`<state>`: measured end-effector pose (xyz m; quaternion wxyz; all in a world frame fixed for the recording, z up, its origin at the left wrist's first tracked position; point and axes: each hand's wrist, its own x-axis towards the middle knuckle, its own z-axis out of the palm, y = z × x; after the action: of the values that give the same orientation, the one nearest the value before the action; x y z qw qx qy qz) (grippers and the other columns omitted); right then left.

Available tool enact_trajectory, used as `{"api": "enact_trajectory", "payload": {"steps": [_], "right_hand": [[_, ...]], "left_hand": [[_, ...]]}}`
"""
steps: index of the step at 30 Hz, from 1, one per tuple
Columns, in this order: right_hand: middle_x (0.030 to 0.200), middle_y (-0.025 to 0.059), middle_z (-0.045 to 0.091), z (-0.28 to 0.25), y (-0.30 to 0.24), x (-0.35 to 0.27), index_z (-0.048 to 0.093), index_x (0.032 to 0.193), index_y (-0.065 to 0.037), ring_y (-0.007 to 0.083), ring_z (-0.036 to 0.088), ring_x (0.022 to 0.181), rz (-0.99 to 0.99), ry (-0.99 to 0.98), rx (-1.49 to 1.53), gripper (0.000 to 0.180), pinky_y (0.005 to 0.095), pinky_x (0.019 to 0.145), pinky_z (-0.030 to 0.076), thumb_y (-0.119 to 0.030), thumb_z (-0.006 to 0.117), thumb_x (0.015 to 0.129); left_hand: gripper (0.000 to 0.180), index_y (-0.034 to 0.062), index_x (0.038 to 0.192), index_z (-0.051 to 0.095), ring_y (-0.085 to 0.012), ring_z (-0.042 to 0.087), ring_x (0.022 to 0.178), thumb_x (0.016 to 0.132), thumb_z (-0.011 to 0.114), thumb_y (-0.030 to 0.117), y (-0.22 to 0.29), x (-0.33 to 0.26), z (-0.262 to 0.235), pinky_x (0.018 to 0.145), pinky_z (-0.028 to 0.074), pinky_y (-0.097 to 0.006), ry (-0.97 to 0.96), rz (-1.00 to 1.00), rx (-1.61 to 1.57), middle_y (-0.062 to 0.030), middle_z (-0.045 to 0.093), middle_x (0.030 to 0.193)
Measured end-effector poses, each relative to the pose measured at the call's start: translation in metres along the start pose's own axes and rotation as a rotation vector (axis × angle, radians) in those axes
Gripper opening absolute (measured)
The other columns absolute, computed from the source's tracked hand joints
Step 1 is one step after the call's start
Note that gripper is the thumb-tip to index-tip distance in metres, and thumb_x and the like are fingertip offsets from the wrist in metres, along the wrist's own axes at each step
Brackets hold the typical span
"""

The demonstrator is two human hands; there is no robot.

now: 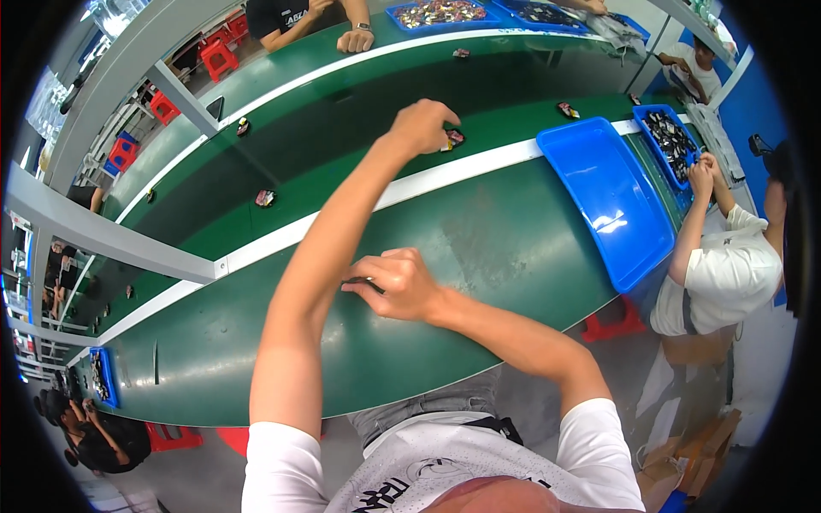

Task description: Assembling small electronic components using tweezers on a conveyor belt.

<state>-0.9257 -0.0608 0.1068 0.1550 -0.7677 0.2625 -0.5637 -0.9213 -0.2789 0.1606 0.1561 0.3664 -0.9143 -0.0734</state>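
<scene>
My left hand [421,126] is stretched over the green conveyor belt, its fingers apart and curved beside a small, colourful packet-like piece [455,137]. The piece lies partly under the fingertips, and contact between them is hard to make out. Lower down, above the green worktable [513,231], my right hand [395,284] is closed round a thin dark tool [361,280]. Only a short part of that tool shows, so its exact kind is unclear. My left forearm passes just left of the right hand.
A blue tray [599,197] lies at the right of the worktable. More small pieces [266,198] are scattered on the belt. A thin dark strip [156,363] lies at the left. Filled blue trays [440,14] and co-workers are across and at both sides. A metal post [111,227] stands left.
</scene>
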Motion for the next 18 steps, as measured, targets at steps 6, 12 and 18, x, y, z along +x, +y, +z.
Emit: {"api": "enact_trajectory", "payload": {"steps": [6, 12, 18], "right_hand": [[0.074, 0.0077, 0.07, 0.0, 0.003, -0.001, 0.069, 0.085, -0.005, 0.0269, 0.059, 0.048, -0.007, -0.011, -0.028, 0.016, 0.0364, 0.049, 0.047, -0.004, 0.079, 0.072], [0.074, 0.0066, 0.071, 0.002, 0.003, -0.003, 0.069, 0.085, -0.006, 0.027, 0.061, 0.05, -0.002, -0.035, -0.01, 0.015, 0.036, 0.05, 0.048, -0.006, 0.079, 0.073], [0.075, 0.0052, 0.072, 0.007, 0.001, -0.003, 0.07, 0.084, -0.007, 0.0262, 0.063, 0.052, 0.007, -0.051, 0.013, 0.013, 0.0342, 0.051, 0.049, -0.009, 0.08, 0.076]], "left_hand": [[0.025, 0.0141, 0.101, 0.08, -0.031, 0.071, 0.096, 0.079, 0.069, 0.006, 0.008, 0.015, 0.023, 0.085, 0.057, -0.043, -0.101, -0.026, 0.036, -0.0113, 0.075, 0.101], [0.016, 0.0098, 0.09, 0.078, -0.0304, 0.071, 0.085, 0.077, 0.071, 0.008, -0.005, 0.001, 0.02, 0.076, 0.058, -0.041, 0.05, -0.116, 0.023, -0.009, 0.074, 0.088], [0.01, 0.0011, 0.089, 0.069, -0.0182, 0.067, 0.058, 0.083, 0.07, 0.009, -0.022, -0.045, -0.011, 0.05, 0.053, -0.033, -0.048, -0.394, -0.372, -0.0074, 0.07, 0.074]]}}
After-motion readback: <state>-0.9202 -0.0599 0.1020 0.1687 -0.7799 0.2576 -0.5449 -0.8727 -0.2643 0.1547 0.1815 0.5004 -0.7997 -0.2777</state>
